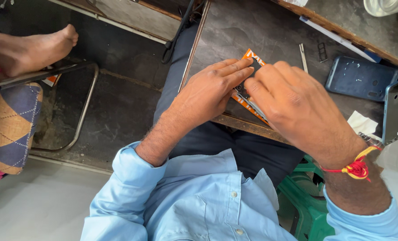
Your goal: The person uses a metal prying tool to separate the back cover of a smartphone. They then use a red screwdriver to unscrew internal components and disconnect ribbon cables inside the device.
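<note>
Both hands rest on a flat orange-and-white packet (249,58) lying near the front edge of a dark worn table (252,27). My left hand (208,91) presses down on the packet's left side with fingers stretched flat. My right hand (292,105) covers its right part, fingertips pinching at something small and dark in the middle, mostly hidden by the fingers. A red thread band (355,168) circles my right wrist.
A blue phone back cover (359,78) and a phone (396,109) lie at the right, with tweezers (303,57) and a white paper scrap (362,122) nearby. Another person's bare foot (33,47) rests on a metal stool frame at left. A green plastic stool (310,201) is under me.
</note>
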